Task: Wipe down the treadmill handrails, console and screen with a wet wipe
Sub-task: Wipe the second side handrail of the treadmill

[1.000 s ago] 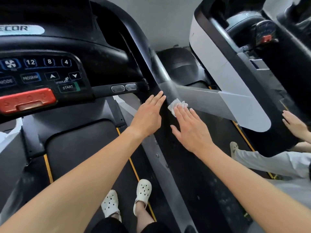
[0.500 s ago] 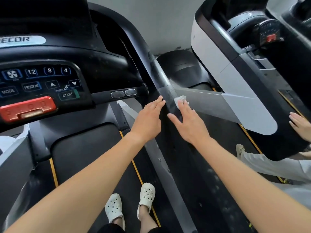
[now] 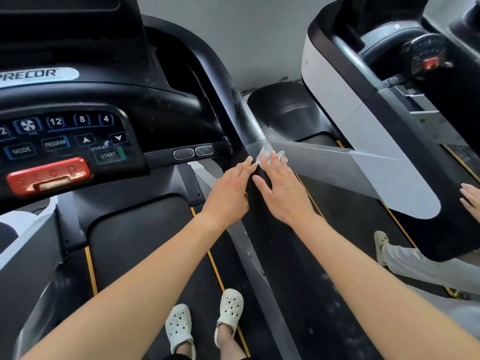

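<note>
Treadmill handrail [image 3: 253,126], black and grey, sloping: one crumpled white wet wipe [image 3: 270,154] on it, under the straight fingers [image 3: 268,165] of the right hand [image 3: 283,193]. Treadmill belt [image 3: 135,242], dark: pair of white clogs [image 3: 179,326], worn, side by side.

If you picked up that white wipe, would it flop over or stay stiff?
Probably floppy: the wipe lies crumpled in soft folds under the flat fingers of the right hand. It likely weighs almost nothing, being thin and small beside the hand. Being wet, it may cling a little to the handrail rather than slide freely.
</note>
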